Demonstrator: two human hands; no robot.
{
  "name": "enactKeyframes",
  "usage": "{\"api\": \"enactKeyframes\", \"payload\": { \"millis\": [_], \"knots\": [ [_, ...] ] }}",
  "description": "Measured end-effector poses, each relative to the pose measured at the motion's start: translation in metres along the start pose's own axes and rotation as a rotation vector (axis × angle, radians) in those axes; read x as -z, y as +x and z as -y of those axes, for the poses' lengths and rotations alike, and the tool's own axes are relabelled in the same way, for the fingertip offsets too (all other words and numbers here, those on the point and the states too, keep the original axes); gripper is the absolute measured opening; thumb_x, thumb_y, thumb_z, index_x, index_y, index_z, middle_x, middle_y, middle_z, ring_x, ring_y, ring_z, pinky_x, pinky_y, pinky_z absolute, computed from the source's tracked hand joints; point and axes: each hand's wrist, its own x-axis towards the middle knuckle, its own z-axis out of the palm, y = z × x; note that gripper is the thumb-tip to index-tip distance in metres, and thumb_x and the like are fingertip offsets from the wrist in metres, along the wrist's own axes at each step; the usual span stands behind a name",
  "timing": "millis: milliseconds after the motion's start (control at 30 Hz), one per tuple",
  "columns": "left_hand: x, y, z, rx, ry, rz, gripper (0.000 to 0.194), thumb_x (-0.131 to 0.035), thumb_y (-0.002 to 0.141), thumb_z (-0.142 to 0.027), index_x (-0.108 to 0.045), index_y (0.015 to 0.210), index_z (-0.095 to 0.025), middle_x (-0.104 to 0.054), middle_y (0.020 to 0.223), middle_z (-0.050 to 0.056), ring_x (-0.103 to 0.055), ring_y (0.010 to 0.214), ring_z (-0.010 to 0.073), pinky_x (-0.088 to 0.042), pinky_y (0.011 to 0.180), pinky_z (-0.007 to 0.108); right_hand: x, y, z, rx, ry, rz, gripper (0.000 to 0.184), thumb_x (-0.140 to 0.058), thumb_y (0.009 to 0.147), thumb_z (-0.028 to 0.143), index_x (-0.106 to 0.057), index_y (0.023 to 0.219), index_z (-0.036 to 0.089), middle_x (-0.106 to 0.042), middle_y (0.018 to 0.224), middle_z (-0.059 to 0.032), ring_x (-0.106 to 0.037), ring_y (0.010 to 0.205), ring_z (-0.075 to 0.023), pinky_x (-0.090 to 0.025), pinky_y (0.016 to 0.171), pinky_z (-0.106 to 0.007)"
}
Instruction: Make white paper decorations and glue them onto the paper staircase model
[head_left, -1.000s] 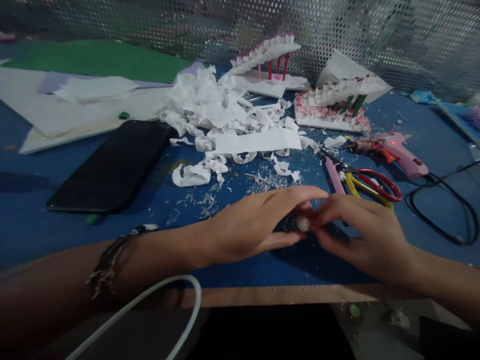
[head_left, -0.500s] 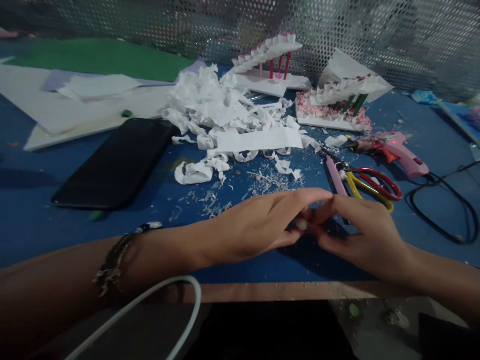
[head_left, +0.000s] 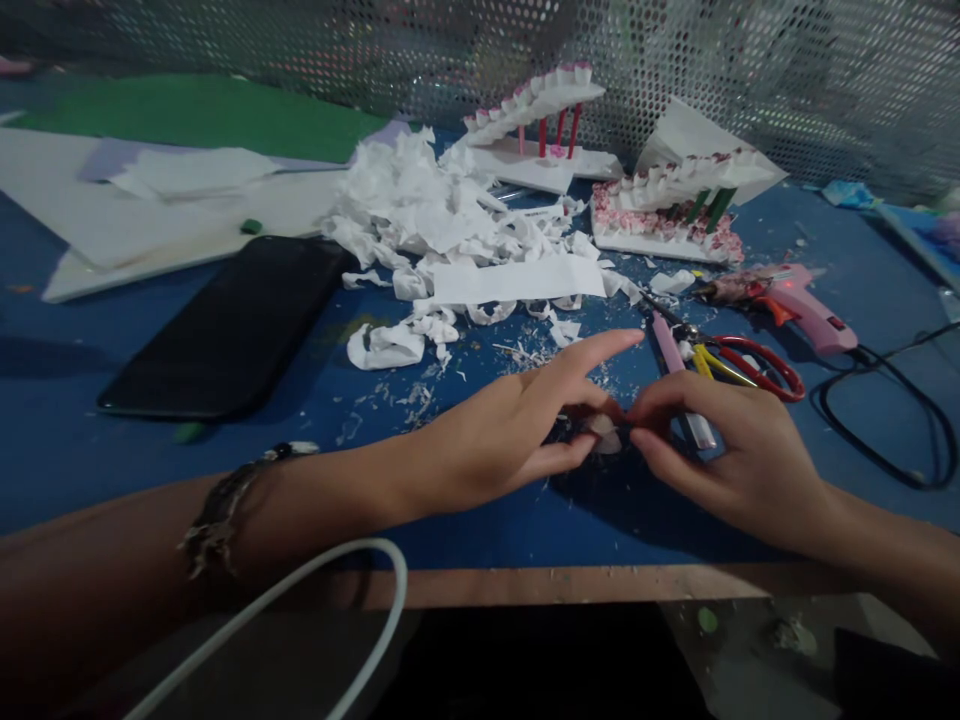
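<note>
A small pale piece [head_left: 604, 436], blurred and of a kind I cannot make out, sits between the thumb and fingers of my left hand [head_left: 517, 430]. That hand's uppermost finger stretches out toward the right, clear of the piece. My right hand [head_left: 742, 455] pinches with thumb and forefinger right at the piece's right edge; what lies in the pinch is too small to name. Both hands are just above the blue table [head_left: 480, 545], near its front edge. Beyond my right hand lie a pink-handled cutter [head_left: 667, 345] and pliers [head_left: 757, 370] with red and yellow handles.
White paper scraps [head_left: 435, 210] and a flat paper strip [head_left: 521, 280] cover the middle. A black phone [head_left: 232, 330] lies left, a pink glue gun [head_left: 806, 300] with its cord right. Two stair-like paper models [head_left: 536, 95] stand behind, before a perforated metal screen [head_left: 337, 50].
My left hand's upper finger has lifted and straightened away from the right hand. The hands have opened apart slightly, so more of the pale piece shows.
</note>
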Motion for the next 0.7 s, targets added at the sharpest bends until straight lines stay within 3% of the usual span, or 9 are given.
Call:
{"api": "enactKeyframes", "payload": {
  "millis": [400,700],
  "knots": [
    [-0.0020,-0.0008,-0.0002,0.006,0.056,-0.004,0.071,-0.050,0.082,-0.014,-0.011,0.140,-0.021,-0.068,0.094,0.004,-0.065,0.092,0.0148,-0.050,0.079,0.021,-0.0067,-0.0001,-0.0022,-0.023,0.061,0.039,0.009,-0.060,0.078,0.023,-0.053,0.078,0.018,-0.060,0.064,0.0034,-0.054,0.052,-0.0056,-0.041,0.048,-0.016],
    [-0.0032,-0.0011,-0.0036,0.008,0.033,0.040,0.069,-0.045,0.083,-0.013,-0.009,0.141,-0.022,-0.067,0.096,0.004,-0.065,0.087,0.0128,-0.050,0.075,0.019,-0.0051,-0.0007,-0.0030,-0.027,0.112,0.088,0.008,-0.056,0.078,0.012,-0.053,0.080,0.018,-0.063,0.070,0.0043,-0.058,0.058,-0.0045,-0.042,0.053,-0.014]
  ]
}}
